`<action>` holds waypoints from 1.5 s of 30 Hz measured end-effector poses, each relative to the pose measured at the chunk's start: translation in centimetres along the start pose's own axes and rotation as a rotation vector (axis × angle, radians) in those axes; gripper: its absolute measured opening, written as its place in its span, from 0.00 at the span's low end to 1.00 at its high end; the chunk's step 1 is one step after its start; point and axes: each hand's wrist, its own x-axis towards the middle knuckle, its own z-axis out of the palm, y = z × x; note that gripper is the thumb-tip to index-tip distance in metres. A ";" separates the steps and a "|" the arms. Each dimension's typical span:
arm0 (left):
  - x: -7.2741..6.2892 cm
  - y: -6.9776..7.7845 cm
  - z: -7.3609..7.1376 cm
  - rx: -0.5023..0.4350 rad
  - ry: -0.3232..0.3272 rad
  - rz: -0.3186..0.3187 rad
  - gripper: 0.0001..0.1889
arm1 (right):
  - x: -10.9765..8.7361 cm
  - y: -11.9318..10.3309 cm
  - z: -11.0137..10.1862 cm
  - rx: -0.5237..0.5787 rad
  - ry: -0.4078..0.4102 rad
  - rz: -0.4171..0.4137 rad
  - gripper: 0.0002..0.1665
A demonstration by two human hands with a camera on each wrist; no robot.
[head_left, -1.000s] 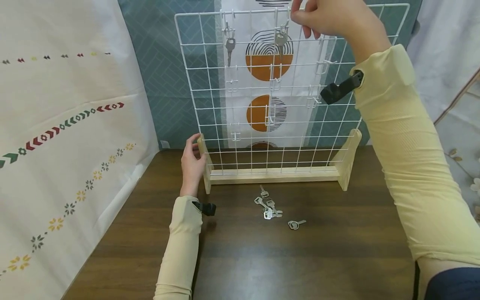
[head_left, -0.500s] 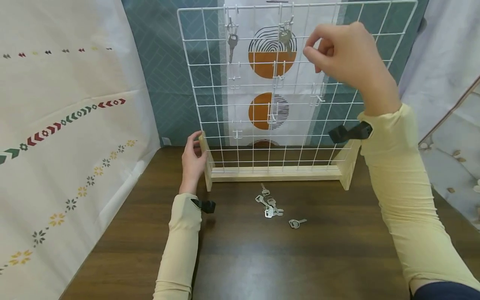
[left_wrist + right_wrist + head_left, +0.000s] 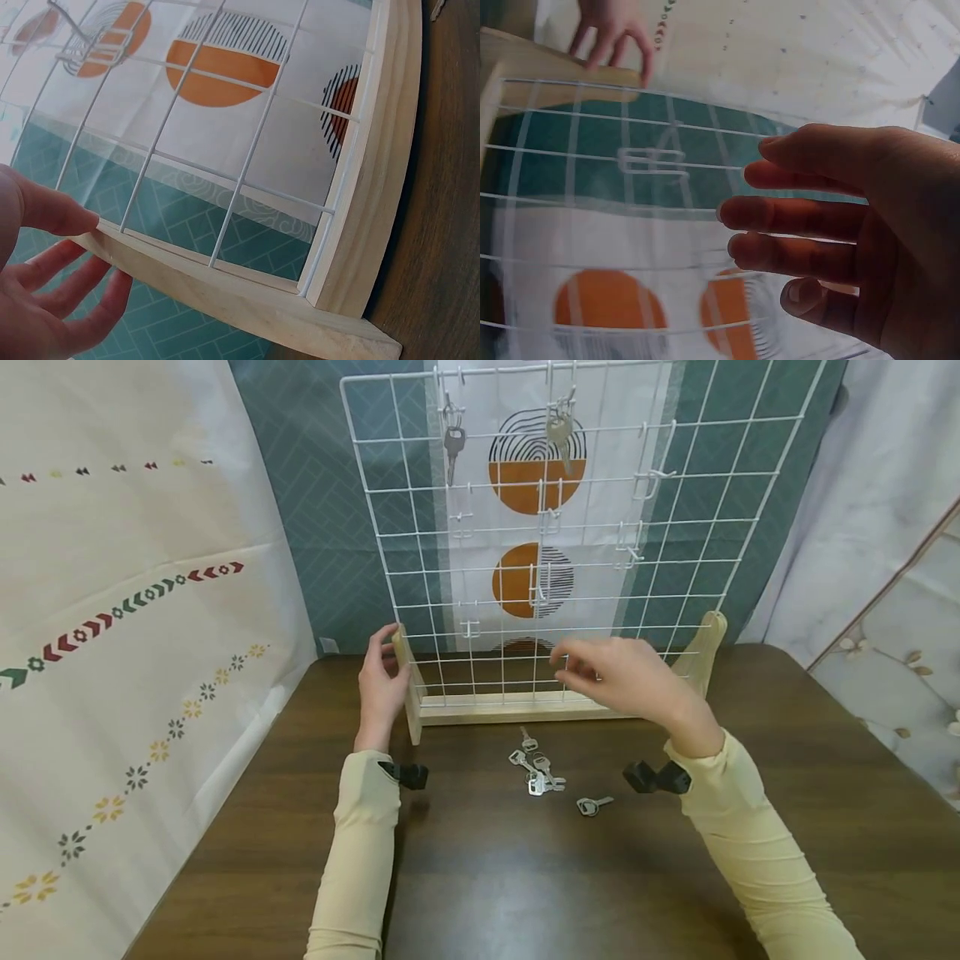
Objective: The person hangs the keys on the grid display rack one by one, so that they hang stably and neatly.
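Note:
My left hand (image 3: pixel 381 692) holds the left wooden upright (image 3: pixel 410 693) of a rack stand near its top. In the left wrist view the thumb (image 3: pixel 64 214) lies on one side of the wood and the fingers curl on the other. My right hand (image 3: pixel 626 678) hovers before the lower part of the white wire grid (image 3: pixel 510 631), fingers loosely bent with nothing between them, as the right wrist view also shows. Below it, several silver keys (image 3: pixel 538 783) lie bunched on the table, with another key (image 3: pixel 589 807) apart to the right. A key (image 3: pixel 454 442) and a further key bunch (image 3: pixel 559 431) hang from top hooks.
White wire hooks (image 3: pixel 654 483) stick out from the grid at several heights. The brown wooden table (image 3: pixel 480 893) carries the stand, whose crossbar (image 3: pixel 525 707) runs along the bottom. Patterned cloth (image 3: pixel 135 693) hangs at the left, and a white curtain (image 3: pixel 885 527) at the right.
My right hand has come down from beside the hanging keys at the grid's top to above the keys on the table. The left hand stays at the upright.

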 end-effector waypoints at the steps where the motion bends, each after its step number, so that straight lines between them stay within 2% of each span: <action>1: 0.0 0.0 0.0 0.000 -0.001 -0.001 0.32 | -0.3 -0.1 0.8 0.008 -0.020 0.007 0.07; 6: -0.3 -0.1 0.1 0.004 -0.002 -0.012 0.32 | -1.5 -0.2 4.3 0.056 -0.141 0.031 0.10; 9: -0.4 0.0 -0.1 0.007 0.004 -0.011 0.31 | -1.4 0.0 6.2 0.096 -0.213 0.034 0.09; 13: -0.4 0.0 -0.4 0.014 0.005 -0.007 0.32 | -1.0 0.3 8.8 0.114 -0.307 0.023 0.02; 20: -0.5 -0.1 -0.5 0.011 0.005 -0.016 0.32 | -1.3 1.0 13.3 0.151 -0.483 0.052 0.06; 23: -0.5 -0.1 -0.4 0.011 0.001 -0.012 0.32 | -1.5 1.2 14.7 0.138 -0.492 0.094 0.06; 30: -0.3 0.2 -0.1 0.012 -0.001 -0.007 0.32 | -1.5 1.7 16.3 0.122 -0.446 0.163 0.02; 38: -0.2 0.6 0.1 0.011 -0.016 -0.015 0.32 | -1.4 1.9 16.7 0.136 -0.458 0.195 0.03; 45: -0.1 0.3 0.0 0.019 -0.014 0.000 0.32 | -1.1 1.9 16.8 0.136 -0.455 0.178 0.03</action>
